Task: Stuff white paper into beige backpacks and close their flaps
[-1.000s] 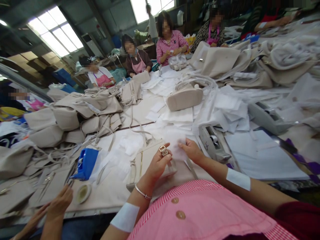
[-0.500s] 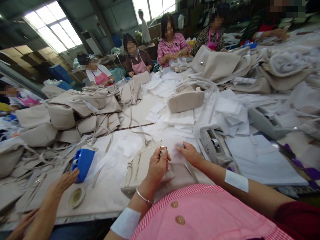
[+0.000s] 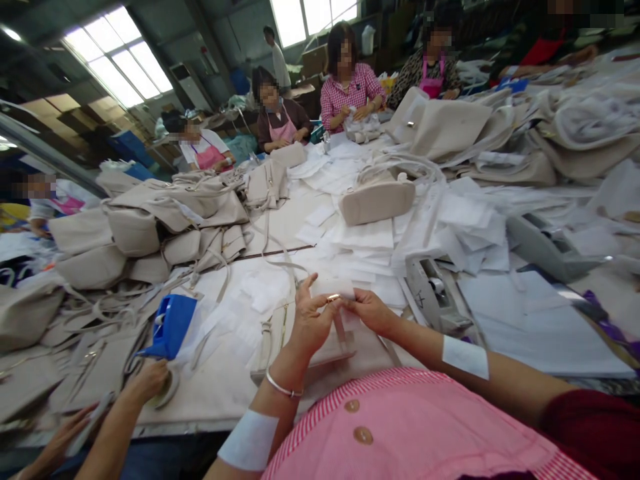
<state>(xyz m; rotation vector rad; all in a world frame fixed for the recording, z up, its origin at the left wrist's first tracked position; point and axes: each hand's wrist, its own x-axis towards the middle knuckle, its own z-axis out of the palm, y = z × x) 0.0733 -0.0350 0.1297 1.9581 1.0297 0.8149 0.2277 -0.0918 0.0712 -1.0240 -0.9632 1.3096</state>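
Little room between hands (image 3: pixel 310 323) (image 3: pixel 373 312), apparently

A blue plastic tape dispenser (image 3: pixel 176 327) stood left of a grey tape dispenser (image 3: pixel 439 300); far behind, brown cardboard boxes (image 3: pixel 75 121) sat below a bright multi-paned window (image 3: pixel 120 60).

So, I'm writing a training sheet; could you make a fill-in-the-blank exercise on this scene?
The left hand pinches a small, shiny ____-coloured piece; the right hand holds a thin white sheet.
The bangle circles the ____ wrist.
The tape dispenser in the picture's left half is ____.

Missing words: gold; left; blue.
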